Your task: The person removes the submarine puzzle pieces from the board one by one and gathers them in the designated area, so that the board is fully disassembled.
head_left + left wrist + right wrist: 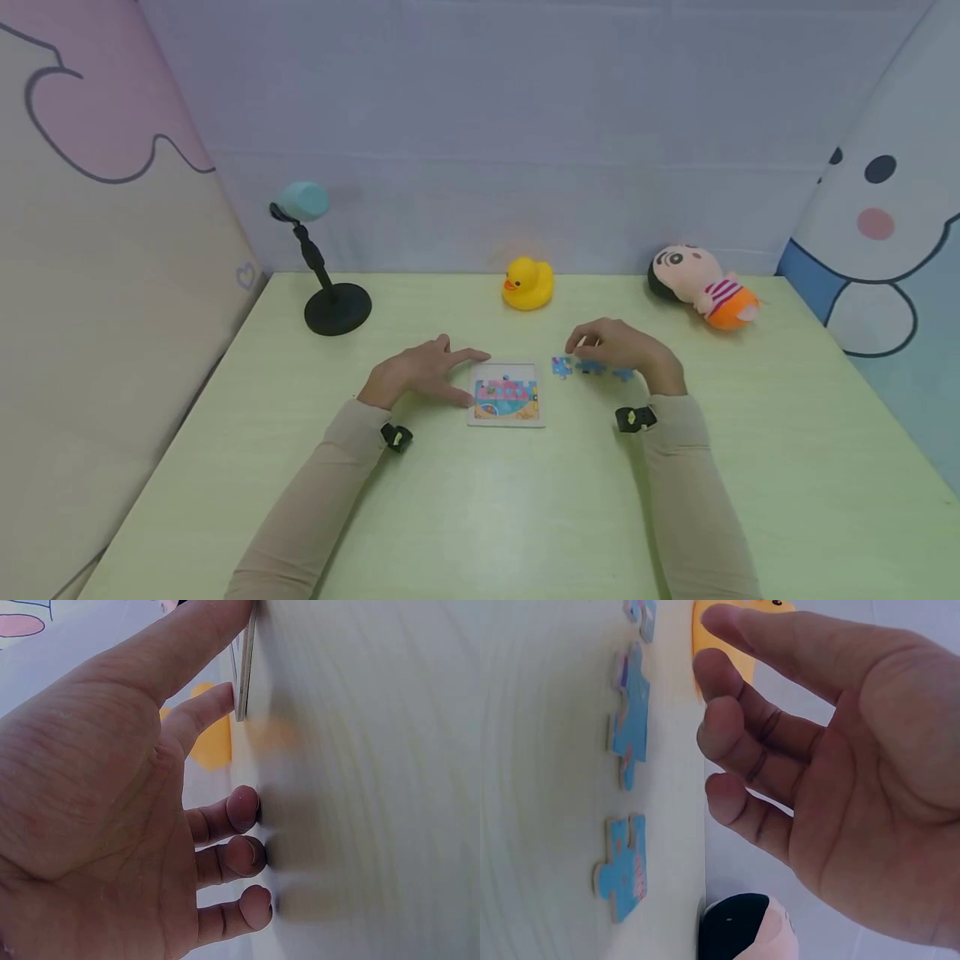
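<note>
A jigsaw puzzle board (541,408) with a pale frame lies flat at the middle of the table; colourful pieces fill its lower part, and a bare pale strip runs along its top. My left hand (423,371) is spread at the board's left side, index finger at the top left corner and thumb at the lower left edge. In the left wrist view its other fingertips (246,856) are at the tabletop. My right hand (618,343) hovers over loose blue puzzle pieces (562,367), fingers loosely bent around nothing. The right wrist view shows the nearest puzzle piece (622,866) below the fingers.
Behind the board sits a yellow rubber duck (529,285). A black-based stand (338,309) with a light-blue head is at the back left. A doll (697,283) in orange lies at the back right. Walls close off the table's back and sides.
</note>
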### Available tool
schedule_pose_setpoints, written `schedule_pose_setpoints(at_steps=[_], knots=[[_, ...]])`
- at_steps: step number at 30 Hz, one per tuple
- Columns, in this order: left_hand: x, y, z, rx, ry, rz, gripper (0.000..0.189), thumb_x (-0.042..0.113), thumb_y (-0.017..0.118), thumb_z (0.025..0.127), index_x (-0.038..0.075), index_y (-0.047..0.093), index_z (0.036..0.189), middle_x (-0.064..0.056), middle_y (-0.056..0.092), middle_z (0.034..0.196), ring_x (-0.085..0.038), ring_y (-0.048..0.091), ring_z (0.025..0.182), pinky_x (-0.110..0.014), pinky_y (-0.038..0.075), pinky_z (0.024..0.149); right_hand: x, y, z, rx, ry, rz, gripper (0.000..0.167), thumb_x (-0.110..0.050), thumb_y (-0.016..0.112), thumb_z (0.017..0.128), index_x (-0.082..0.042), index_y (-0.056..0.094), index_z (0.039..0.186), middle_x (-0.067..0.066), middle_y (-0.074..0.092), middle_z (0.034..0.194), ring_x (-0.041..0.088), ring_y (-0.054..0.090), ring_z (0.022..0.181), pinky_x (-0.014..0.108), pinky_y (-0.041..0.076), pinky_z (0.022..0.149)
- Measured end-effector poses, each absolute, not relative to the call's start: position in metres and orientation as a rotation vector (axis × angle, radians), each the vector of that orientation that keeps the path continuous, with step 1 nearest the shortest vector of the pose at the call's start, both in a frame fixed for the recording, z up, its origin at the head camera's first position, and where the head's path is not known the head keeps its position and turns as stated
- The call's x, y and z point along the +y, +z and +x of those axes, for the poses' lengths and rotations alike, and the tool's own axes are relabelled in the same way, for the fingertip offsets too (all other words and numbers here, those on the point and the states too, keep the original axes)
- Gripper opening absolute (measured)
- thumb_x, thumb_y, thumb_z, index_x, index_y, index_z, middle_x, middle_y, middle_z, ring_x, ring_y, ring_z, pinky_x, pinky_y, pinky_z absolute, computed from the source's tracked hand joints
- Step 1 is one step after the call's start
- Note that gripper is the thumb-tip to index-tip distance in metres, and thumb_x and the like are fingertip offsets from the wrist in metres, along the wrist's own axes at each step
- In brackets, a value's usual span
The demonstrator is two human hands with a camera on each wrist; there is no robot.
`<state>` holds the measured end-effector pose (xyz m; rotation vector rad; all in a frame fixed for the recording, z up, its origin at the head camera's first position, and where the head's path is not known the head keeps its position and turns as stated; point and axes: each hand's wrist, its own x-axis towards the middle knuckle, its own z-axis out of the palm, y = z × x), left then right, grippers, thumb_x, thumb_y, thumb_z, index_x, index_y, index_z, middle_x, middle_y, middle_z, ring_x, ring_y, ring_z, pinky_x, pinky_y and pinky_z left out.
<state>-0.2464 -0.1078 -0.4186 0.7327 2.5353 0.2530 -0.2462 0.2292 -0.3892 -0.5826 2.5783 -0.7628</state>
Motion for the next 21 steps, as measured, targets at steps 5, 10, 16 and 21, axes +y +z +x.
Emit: schedule_pose_setpoints(at_steps=[5,10,16,21], knots=[[-0.107,-0.416,-0.246,2.526,0.245,0.718,0.078,0.059,0.071,0.084,0.044,0.036,0.152,-0.01,0.044,0.117,-0.024,0.049,0.097,-0.034,0.044,0.074,0.219,-0.39,-0.245,2.564,-0.77,-0.616,0.017,-0.011,0.057,0.101,-0.008,0.071,0.111,0.009,0.067,0.104,0.021,0.054,0.08,0.036,0.046,0.073],[-0.106,-0.413,-0.245,2.524,0.246,0.709,0.078,0.058,0.072,0.084,0.043,0.036,0.152,-0.011,0.044,0.117,-0.025,0.05,0.096,-0.035,0.044,0.073,0.207,-0.392,-0.245,2.53,-0.768,-0.634,0.016,-0.011,0.057,0.102,-0.009,0.071,0.11,0.008,0.065,0.097,0.019,0.052,0.074,0.033,0.044,0.068],[-0.106,-0.414,-0.244,2.526,0.24,0.693,0.078,0.059,0.072,0.083,0.045,0.037,0.152,-0.011,0.044,0.12,-0.025,0.05,0.099,-0.036,0.046,0.077,0.19,-0.393,-0.244,2.535,-0.713,-0.69,0.014,-0.01,0.059,0.101,-0.01,0.071,0.106,0.004,0.061,0.091,0.018,0.051,0.076,0.032,0.042,0.068],[-0.106,-0.414,-0.244,2.53,0.235,0.687,0.078,0.061,0.072,0.083,0.046,0.037,0.151,-0.01,0.044,0.12,-0.025,0.05,0.099,-0.036,0.046,0.077,0.179,-0.394,-0.243,2.524,-0.694,-0.729,0.013,-0.011,0.06,0.1,-0.011,0.072,0.106,0.003,0.065,0.091,0.018,0.054,0.078,0.032,0.045,0.071]])
